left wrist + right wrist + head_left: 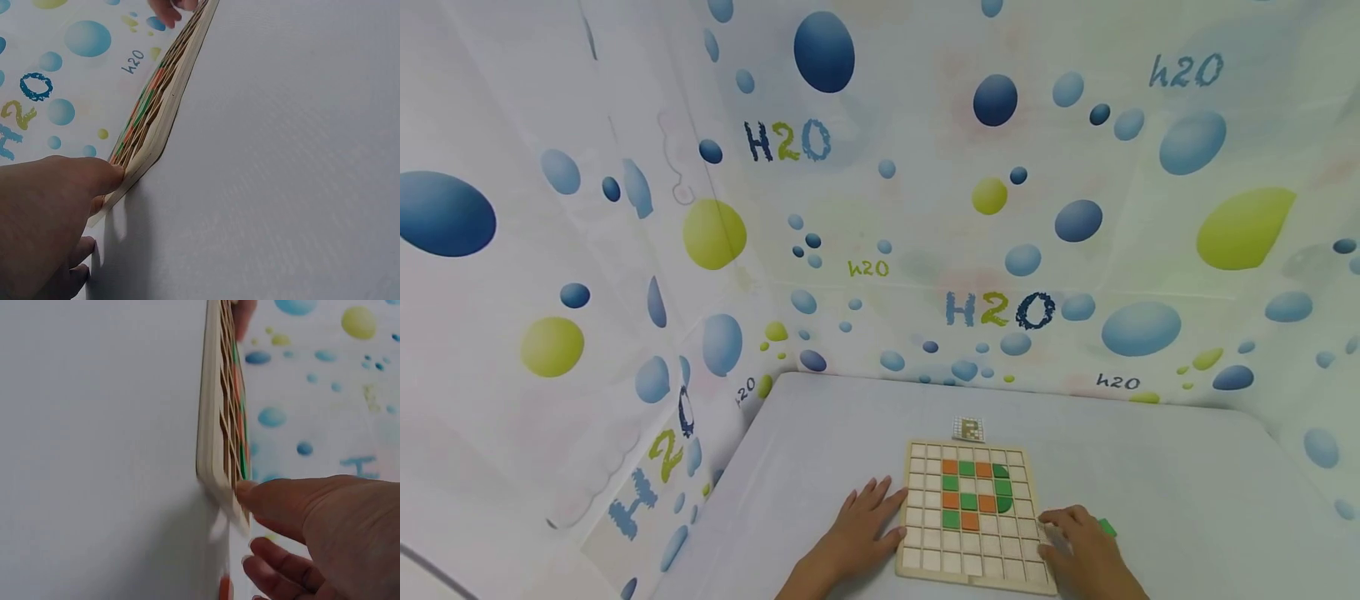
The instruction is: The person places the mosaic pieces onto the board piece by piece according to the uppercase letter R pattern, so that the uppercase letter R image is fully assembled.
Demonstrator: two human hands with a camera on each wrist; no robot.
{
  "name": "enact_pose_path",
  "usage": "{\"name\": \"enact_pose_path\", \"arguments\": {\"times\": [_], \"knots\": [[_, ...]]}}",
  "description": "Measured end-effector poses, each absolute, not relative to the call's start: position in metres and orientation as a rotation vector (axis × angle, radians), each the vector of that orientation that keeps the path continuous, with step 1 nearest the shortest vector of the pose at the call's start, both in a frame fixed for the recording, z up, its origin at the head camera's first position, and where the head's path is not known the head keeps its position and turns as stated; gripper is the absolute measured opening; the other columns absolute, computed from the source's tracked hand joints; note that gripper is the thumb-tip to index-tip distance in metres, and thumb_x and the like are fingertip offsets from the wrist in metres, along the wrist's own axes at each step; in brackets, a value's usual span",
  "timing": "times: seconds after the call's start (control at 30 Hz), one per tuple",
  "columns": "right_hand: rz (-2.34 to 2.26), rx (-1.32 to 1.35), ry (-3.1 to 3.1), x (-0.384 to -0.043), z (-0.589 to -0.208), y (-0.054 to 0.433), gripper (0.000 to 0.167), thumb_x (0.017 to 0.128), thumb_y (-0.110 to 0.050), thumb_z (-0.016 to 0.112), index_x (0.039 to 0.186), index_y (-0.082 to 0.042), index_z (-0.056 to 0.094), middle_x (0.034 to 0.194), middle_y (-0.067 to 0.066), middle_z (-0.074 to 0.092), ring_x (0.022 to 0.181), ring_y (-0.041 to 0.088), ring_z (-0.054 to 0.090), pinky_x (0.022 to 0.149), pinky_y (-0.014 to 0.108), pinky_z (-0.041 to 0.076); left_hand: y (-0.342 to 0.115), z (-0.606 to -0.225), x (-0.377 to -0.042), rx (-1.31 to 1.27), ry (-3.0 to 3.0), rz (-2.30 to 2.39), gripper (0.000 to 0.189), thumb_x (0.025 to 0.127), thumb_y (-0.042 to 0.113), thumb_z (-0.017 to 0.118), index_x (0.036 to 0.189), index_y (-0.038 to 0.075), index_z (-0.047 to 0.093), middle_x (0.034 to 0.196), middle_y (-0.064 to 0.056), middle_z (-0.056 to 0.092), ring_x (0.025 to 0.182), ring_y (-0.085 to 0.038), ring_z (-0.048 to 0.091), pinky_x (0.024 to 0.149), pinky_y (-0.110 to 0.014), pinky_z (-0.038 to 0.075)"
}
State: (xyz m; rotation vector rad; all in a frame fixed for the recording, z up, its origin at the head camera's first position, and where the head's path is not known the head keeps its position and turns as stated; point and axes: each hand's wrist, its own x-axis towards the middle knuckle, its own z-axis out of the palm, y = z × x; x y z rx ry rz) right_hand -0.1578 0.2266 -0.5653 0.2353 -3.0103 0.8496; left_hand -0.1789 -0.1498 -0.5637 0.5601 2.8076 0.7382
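A square wooden grid board point(931, 537) lies on the white table, with orange tiles point(970, 521) and green tiles point(951, 520) set in its upper middle cells; two green ones have a rounded side. My left hand point(867, 527) rests at the board's left edge, fingers spread, thumb and forefinger touching the rim. In the left wrist view its thumb point(103, 176) lies on the frame. At the opposite edge, my right hand point(1086, 550) touches the rim with thumb and forefinger, its other fingers loosely bent. A loose green tile point(1107, 527) shows partly behind that hand.
A small pattern card point(968, 429) lies just beyond the board's far edge. The white table point(835, 425) ends at a back curtain point(917, 208) printed with blue and lime dots. In the right wrist view, a small orange piece point(225, 587) shows at the bottom.
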Motion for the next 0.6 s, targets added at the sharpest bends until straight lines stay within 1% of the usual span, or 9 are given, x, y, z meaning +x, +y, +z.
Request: {"name": "enact_pose_path", "arguments": {"times": [0.03,0.1,0.2,0.33,0.4,0.5,0.6], "knots": [[0.784,0.173,-3.032,-0.157,-0.565,0.233,0.038,0.087,-0.027,0.087,0.12,-0.016,0.072,0.113,0.003,0.063,0.092,0.018,0.059,0.074,0.041,0.052,-0.15,-0.563,-0.179,0.562,2.807,0.738,0.063,0.105,0.05,0.058,0.162,0.027,0.044,0.172,-0.011,0.032,0.161,-0.039,0.024,0.126,-0.068,0.018],[0.692,0.11,-3.056,-0.156,-0.564,0.247,0.041,0.086,-0.025,0.088,0.12,-0.012,0.071,0.113,0.009,0.065,0.093,0.025,0.059,0.072,0.047,0.053,-0.15,-0.562,-0.178,0.568,2.811,0.73,0.062,0.106,0.049,0.058,0.162,0.026,0.045,0.172,-0.012,0.033,0.16,-0.04,0.025,0.125,-0.069,0.019],[0.62,0.042,-3.102,-0.156,-0.563,0.262,0.036,0.087,-0.027,0.087,0.116,-0.012,0.072,0.111,0.01,0.067,0.097,0.031,0.061,0.072,0.053,0.054,-0.151,-0.562,-0.178,0.573,2.816,0.72,0.062,0.106,0.049,0.058,0.162,0.026,0.045,0.172,-0.012,0.033,0.16,-0.041,0.025,0.124,-0.069,0.02],[0.632,0.045,-3.115,-0.16,-0.565,0.273,0.022,0.091,-0.024,0.083,0.108,-0.015,0.072,0.102,0.005,0.066,0.09,0.026,0.06,0.067,0.046,0.052,-0.152,-0.564,-0.178,0.579,2.817,0.725,0.062,0.106,0.05,0.057,0.162,0.026,0.045,0.172,-0.012,0.033,0.16,-0.04,0.026,0.124,-0.069,0.02],[0.643,0.052,-3.101,-0.163,-0.566,0.275,0.019,0.092,-0.021,0.082,0.108,-0.015,0.072,0.101,0.004,0.065,0.088,0.025,0.06,0.065,0.043,0.051,-0.152,-0.565,-0.178,0.583,2.814,0.733,0.062,0.106,0.051,0.057,0.162,0.027,0.044,0.172,-0.012,0.033,0.16,-0.04,0.026,0.124,-0.069,0.02],[0.661,0.076,-3.073,-0.17,-0.569,0.275,0.017,0.096,-0.022,0.077,0.109,-0.014,0.071,0.104,0.008,0.065,0.09,0.027,0.061,0.065,0.045,0.051,-0.152,-0.565,-0.179,0.583,2.808,0.74,0.063,0.106,0.051,0.056,0.162,0.027,0.044,0.172,-0.011,0.032,0.16,-0.039,0.025,0.125,-0.069,0.02],[0.695,0.1,-3.054,-0.178,-0.569,0.271,0.018,0.1,-0.023,0.073,0.112,-0.011,0.069,0.106,0.011,0.063,0.094,0.029,0.062,0.066,0.047,0.052,-0.152,-0.564,-0.179,0.579,2.806,0.744,0.063,0.106,0.052,0.056,0.163,0.027,0.044,0.172,-0.011,0.032,0.16,-0.039,0.025,0.125,-0.068,0.019]]}}
